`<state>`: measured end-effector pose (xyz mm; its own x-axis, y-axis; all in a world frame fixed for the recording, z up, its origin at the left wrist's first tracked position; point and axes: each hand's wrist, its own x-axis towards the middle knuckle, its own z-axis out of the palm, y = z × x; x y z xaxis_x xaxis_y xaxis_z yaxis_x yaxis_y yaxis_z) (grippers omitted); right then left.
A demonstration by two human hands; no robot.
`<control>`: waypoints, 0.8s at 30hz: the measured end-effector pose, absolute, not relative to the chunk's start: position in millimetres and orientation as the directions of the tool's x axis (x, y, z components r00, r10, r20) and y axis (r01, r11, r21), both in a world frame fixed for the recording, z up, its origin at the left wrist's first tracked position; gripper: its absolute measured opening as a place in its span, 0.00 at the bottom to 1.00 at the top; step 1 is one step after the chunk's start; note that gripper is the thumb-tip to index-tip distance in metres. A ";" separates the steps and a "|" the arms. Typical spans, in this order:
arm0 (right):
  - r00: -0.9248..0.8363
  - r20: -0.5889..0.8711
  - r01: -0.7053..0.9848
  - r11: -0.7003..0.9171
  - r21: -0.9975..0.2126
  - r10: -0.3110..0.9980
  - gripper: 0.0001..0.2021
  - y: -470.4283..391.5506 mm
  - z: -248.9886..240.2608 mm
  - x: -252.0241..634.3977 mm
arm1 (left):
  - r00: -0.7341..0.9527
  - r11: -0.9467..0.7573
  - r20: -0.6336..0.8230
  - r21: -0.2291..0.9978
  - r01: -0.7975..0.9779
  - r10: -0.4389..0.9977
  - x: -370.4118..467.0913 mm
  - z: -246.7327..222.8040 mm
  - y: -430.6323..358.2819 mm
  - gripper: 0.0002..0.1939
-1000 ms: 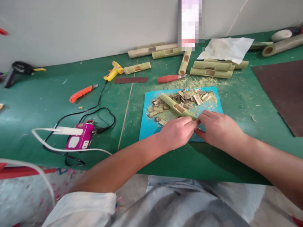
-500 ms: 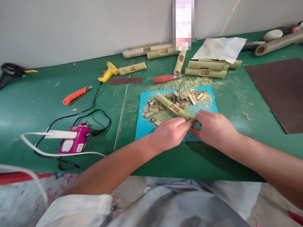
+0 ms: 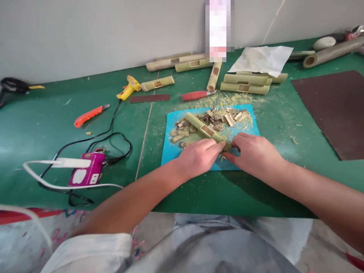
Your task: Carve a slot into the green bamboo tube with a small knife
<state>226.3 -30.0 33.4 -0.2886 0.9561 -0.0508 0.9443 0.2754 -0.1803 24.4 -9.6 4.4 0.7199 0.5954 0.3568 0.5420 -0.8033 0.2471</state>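
A green bamboo tube [image 3: 195, 122] with a rectangular slot cut in its side lies slanted over a blue mat [image 3: 167, 151]. My left hand [image 3: 199, 156] is closed on the tube's near part, fingers laid along it. At the near end, my right hand [image 3: 253, 151] has its thumb and fingers closed around the tube's tip, partly hiding it. Beneath and behind the tube, bamboo scraps [image 3: 218, 115] and fine shavings cover part of the mat. A red-handled knife [image 3: 195, 95] rests just beyond the mat.
Several slotted bamboo tubes [image 3: 244, 88] lie at the back, some under white paper [image 3: 260, 60]. Leftward are a yellow glue gun [image 3: 129, 89], an orange cutter [image 3: 88, 116] and a purple power strip [image 3: 88, 168] with cords. A dark brown sheet [image 3: 332, 113] lies at right.
My left hand's fingers have drawn back slightly from the tube's near end, showing more of it. My right hand stays at that end. The whole view has shifted slightly.
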 end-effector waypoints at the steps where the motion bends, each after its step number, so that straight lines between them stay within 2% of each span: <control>1: -0.289 -0.050 0.945 0.277 -0.174 0.956 0.10 -30.3 33.8 226.0 | 0.701 -0.792 0.372 0.234 0.564 0.609 23.9 4.0 -7.6 0.18; 4: -0.286 -0.063 0.947 0.273 -0.167 0.956 0.11 -31.0 34.6 225.4 | 0.678 -0.782 0.398 0.211 0.587 0.617 25.3 4.5 -6.3 0.18; 8: -0.306 -0.062 0.943 0.293 -0.160 0.950 0.09 -31.4 34.5 225.7 | 0.738 -0.825 0.370 0.219 0.521 0.564 27.5 7.3 -11.7 0.18; 13: -0.289 -0.074 0.950 0.276 -0.147 0.954 0.12 -32.2 34.8 225.1 | 0.688 -0.782 0.382 0.195 0.592 0.617 24.1 6.6 -10.9 0.19; 17: -0.303 -0.077 0.947 0.290 -0.141 0.950 0.11 -32.3 35.0 225.1 | 0.718 -0.809 0.376 0.218 0.546 0.586 23.8 4.3 -9.1 0.18; 20: -0.297 -0.076 0.949 0.285 -0.137 0.952 0.12 -31.7 33.9 225.5 | 0.685 -0.794 0.419 0.178 0.582 0.596 24.1 3.0 -7.6 0.18; 24: -0.326 -0.059 0.938 0.315 -0.142 0.944 0.11 -31.4 31.4 225.8 | 0.727 -0.824 0.400 0.169 0.540 0.558 24.1 2.9 -6.5 0.17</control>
<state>225.8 -31.4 31.4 -0.3258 0.9436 -0.0592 0.9383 0.3150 -0.1424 24.1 -6.5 2.9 0.7270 0.5583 0.3996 0.5401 -0.8244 0.1693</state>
